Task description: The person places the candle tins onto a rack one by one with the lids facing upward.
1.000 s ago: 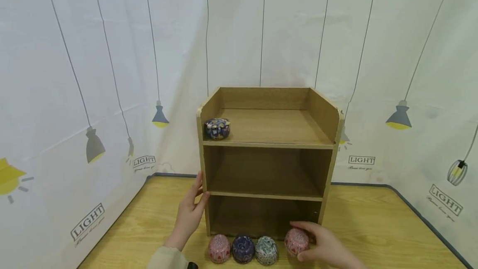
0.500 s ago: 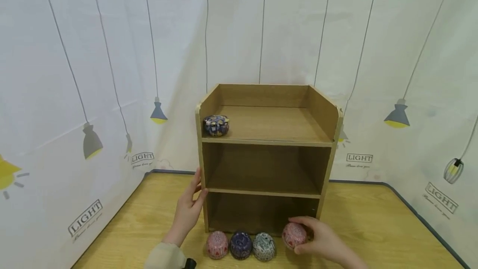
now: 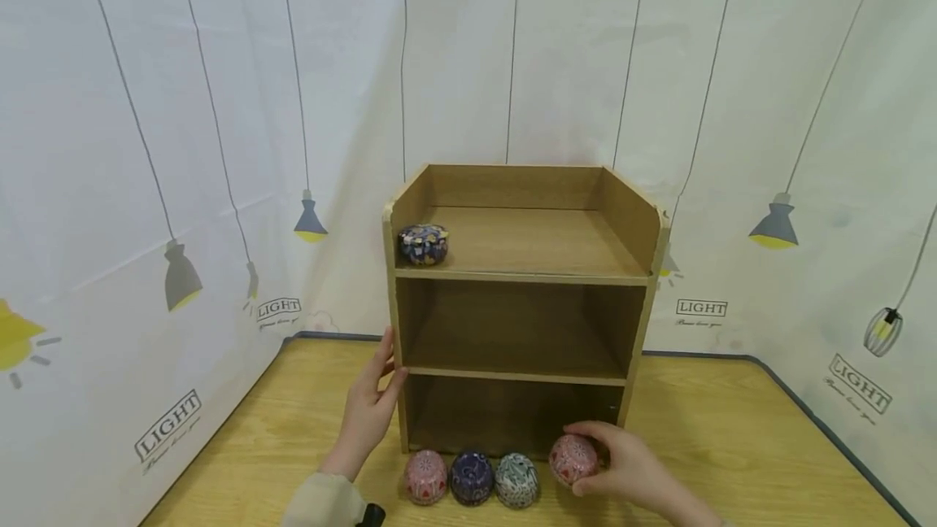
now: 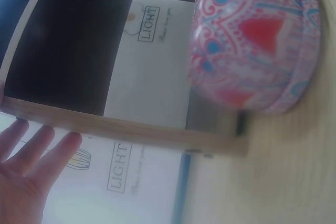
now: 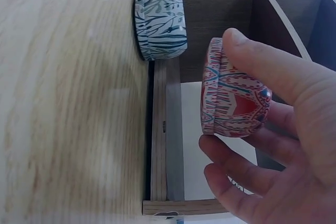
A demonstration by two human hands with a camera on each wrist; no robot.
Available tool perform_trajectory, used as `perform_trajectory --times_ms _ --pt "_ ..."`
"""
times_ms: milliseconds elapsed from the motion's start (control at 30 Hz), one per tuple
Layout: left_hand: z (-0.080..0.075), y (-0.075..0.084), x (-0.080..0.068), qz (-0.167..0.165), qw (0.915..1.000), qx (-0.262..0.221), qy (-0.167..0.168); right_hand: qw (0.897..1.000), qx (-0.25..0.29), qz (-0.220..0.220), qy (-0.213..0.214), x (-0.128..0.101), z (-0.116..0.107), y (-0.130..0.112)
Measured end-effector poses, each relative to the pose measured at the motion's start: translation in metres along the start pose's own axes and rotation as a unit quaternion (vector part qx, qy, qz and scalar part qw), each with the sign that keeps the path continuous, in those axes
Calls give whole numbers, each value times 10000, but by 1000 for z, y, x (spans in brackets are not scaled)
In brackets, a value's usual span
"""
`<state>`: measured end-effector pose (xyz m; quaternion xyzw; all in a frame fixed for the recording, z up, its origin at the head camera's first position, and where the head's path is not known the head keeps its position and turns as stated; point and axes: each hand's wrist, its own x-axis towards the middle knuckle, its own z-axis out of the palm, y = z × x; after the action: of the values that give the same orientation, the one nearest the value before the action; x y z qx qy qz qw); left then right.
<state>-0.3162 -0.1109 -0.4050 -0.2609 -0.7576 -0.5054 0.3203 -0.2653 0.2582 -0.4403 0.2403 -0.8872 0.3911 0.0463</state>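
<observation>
My right hand (image 3: 622, 466) pinches a pink-red patterned round tin (image 3: 574, 460) between thumb and fingers, by the shelf's lower right corner. In the right wrist view this tin (image 5: 236, 93) looks raised off the table, its flat end toward the table side. My left hand (image 3: 369, 405) holds the left side panel of a wooden shelf unit (image 3: 520, 276), thumb on the front edge and fingers along the outside. On the table before the shelf stand a pink tin (image 3: 426, 478), a dark blue tin (image 3: 472, 478) and a white-green tin (image 3: 516, 480) in a row.
A dark floral tin (image 3: 424, 245) sits at the left end of the shelf's top board. The wood-grain table (image 3: 717, 429) stretches to both sides of the unit. Behind it hangs a white wall cover (image 3: 564, 55) printed with lamps.
The head view has shifted slightly. Both hands, the held tin and the row of tins stay nearly in the same places relative to the shelf.
</observation>
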Motion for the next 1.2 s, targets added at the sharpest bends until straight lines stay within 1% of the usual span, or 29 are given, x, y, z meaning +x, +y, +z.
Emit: perform_trajectory --times_ms 133,200,367,600,733,833,967,1100,1200 --pt "1 0 0 51 10000 61 9 9999 22 -79 70 -2 0 0" --pt "1 1 0 14 10000 28 -12 9999 14 -133 77 -2 -1 1" --pt "1 2 1 -46 10000 -65 0 9998 116 -141 18 -3 -4 1" --pt "0 4 1 -133 9999 -73 63 9992 320 -197 -97 -1 -6 -1" --pt "0 4 0 -79 9999 -112 81 9994 315 -121 -92 -2 -5 -2" --pt "0 4 -1 -46 9999 -121 107 9993 339 -170 -71 -2 -4 -2" --pt "0 4 -1 -2 9999 -105 115 9991 89 -402 50 -3 -4 -4" --pt "1 3 -1 42 9999 -76 113 9984 -189 -508 154 -4 -5 -5" --pt "1 4 0 54 9999 -24 103 9985 -143 -498 177 -4 -4 -5"
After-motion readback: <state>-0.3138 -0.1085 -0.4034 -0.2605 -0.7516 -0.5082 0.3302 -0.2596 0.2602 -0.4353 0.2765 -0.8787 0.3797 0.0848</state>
